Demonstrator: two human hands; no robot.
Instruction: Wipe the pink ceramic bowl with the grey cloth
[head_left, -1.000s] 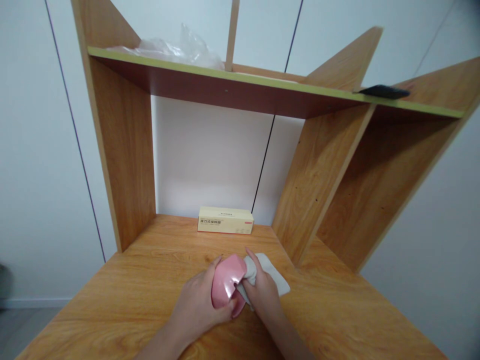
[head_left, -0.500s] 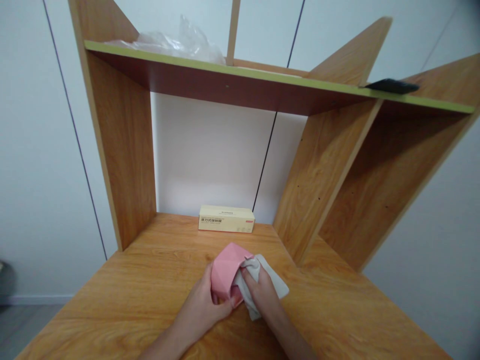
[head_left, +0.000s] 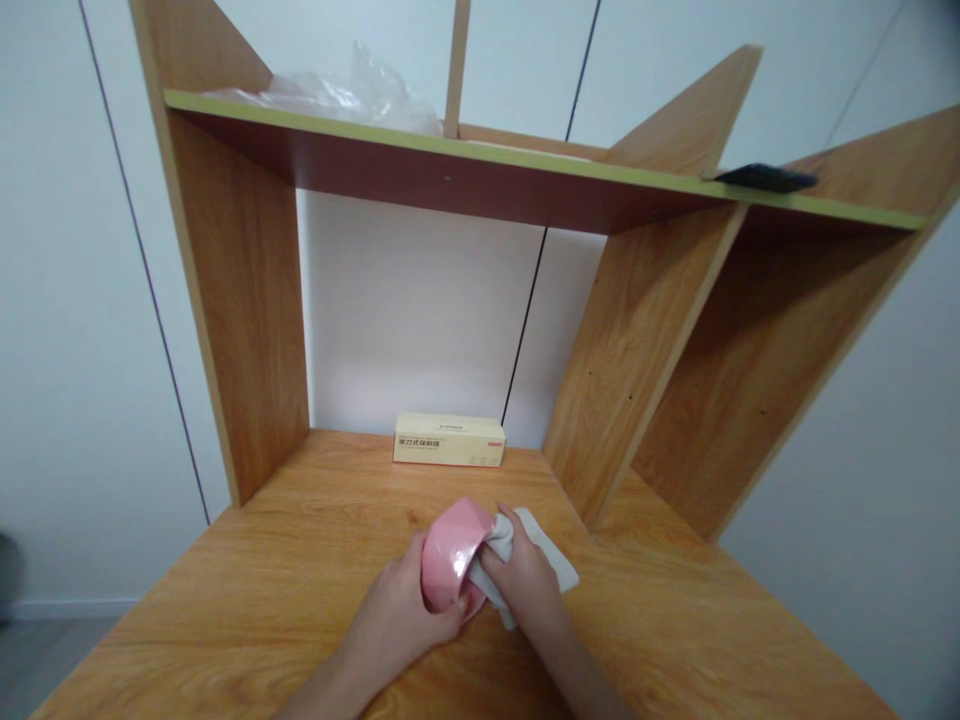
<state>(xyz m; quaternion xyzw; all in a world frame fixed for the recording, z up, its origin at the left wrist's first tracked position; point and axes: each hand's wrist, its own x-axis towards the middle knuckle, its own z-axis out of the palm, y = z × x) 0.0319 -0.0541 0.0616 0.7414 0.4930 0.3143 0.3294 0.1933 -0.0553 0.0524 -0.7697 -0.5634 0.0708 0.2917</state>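
A shiny pink bowl (head_left: pixel 452 548) with faceted sides is tilted on its side above the desk, its opening turned to the right. My left hand (head_left: pixel 412 598) is closed around its left side and lower rim. My right hand (head_left: pixel 523 568) grips a pale grey-white cloth (head_left: pixel 551 548) and presses it at the bowl's right rim and opening. Part of the cloth hangs below the right hand, and another part spreads out to its right. The bowl's inside is mostly hidden by the cloth and fingers.
A cream box (head_left: pixel 448 442) with printed lettering stands at the back of the wooden desk (head_left: pixel 300 570). Upright wooden panels (head_left: pixel 645 340) rise at both sides under a shelf (head_left: pixel 450 150). On that shelf lie a clear plastic bag (head_left: pixel 352 95) and a dark flat object (head_left: pixel 766 178).
The bowl has turned slightly in my left hand and now shows a bright glare. My right hand has shifted its hold, with fingers now over the rim and cloth. The camera view has shifted slightly.
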